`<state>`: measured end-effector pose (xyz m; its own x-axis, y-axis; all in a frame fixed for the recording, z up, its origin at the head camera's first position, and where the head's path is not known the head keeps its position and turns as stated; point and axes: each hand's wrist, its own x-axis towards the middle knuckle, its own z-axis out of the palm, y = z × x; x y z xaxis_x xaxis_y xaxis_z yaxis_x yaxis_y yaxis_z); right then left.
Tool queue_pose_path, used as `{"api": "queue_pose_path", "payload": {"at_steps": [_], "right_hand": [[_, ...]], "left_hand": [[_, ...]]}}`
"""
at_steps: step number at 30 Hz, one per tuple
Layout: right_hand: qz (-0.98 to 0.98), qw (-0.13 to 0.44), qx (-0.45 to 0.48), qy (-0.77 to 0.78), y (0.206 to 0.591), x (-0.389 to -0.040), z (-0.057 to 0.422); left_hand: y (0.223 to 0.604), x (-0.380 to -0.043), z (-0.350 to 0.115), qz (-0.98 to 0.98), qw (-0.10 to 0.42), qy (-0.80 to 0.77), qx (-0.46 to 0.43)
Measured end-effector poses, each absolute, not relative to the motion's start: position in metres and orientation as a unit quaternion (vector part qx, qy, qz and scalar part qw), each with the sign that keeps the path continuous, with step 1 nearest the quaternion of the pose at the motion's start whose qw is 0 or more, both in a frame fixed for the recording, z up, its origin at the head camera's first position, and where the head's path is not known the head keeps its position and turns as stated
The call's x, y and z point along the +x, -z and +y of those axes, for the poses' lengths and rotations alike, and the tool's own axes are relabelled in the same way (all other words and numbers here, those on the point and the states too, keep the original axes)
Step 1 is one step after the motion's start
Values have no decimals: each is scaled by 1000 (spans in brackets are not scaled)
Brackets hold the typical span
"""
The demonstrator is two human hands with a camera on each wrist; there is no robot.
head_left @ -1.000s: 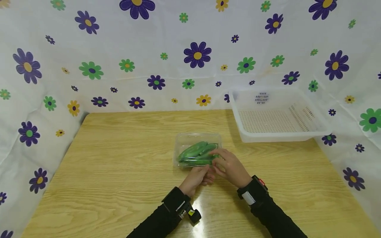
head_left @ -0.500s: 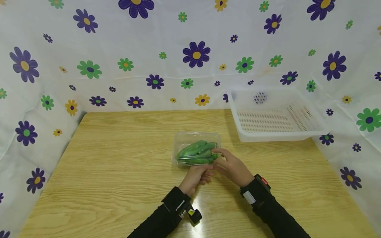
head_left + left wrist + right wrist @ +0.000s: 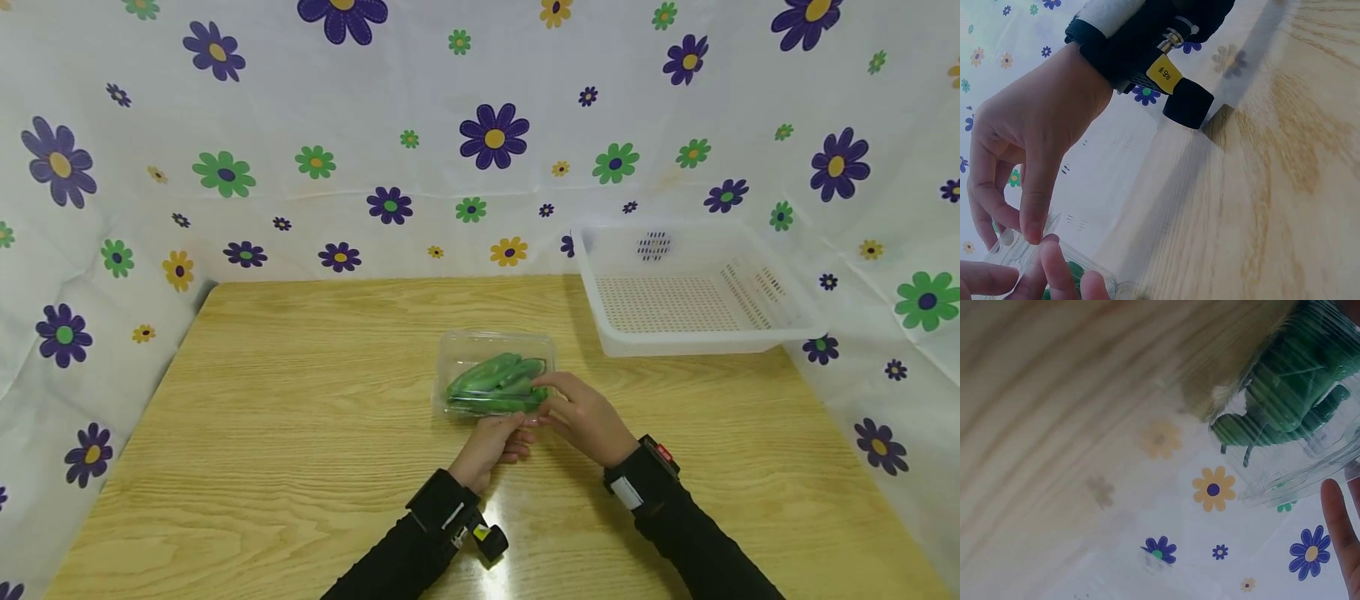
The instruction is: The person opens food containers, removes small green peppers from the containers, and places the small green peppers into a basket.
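Observation:
A clear plastic clamshell box [image 3: 465,343] with its lid down sits mid-table, several long green vegetables [image 3: 483,375] inside; they look like peppers, with stems showing in the right wrist view. My left hand [image 3: 489,448] pinches the box's near edge, thumb on top and fingers curled underneath. At the near right corner, my right hand [image 3: 590,422] has a bent index finger over the lid and its thumb lower at the rim. The left wrist view shows the right thumb and fingers pinching the clear rim [image 3: 1019,250], close to the left fingertips [image 3: 1057,269].
A white perforated plastic basket [image 3: 690,342] stands at the back right of the wooden table [image 3: 322,375]. A white curtain with printed flowers [image 3: 435,83] hangs behind and at both sides. Black wrist bands with devices [image 3: 491,543] are on both forearms.
The right hand has moved slightly and its fingers have bent a little at the box's corner. The left hand keeps its pinch, and the box stays nearly in place with its lid down.

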<state>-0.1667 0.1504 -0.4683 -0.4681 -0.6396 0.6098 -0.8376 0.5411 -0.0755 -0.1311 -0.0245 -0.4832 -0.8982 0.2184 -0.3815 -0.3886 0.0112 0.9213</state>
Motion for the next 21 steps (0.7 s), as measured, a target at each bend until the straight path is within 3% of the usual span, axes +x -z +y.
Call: {"api": "queue_pose_path", "payload": {"at_steps": [21], "right_hand": [[-808, 344, 471, -79, 472, -169, 145]], "left_hand": [[482, -132, -27, 667, 227, -707, -56]]}}
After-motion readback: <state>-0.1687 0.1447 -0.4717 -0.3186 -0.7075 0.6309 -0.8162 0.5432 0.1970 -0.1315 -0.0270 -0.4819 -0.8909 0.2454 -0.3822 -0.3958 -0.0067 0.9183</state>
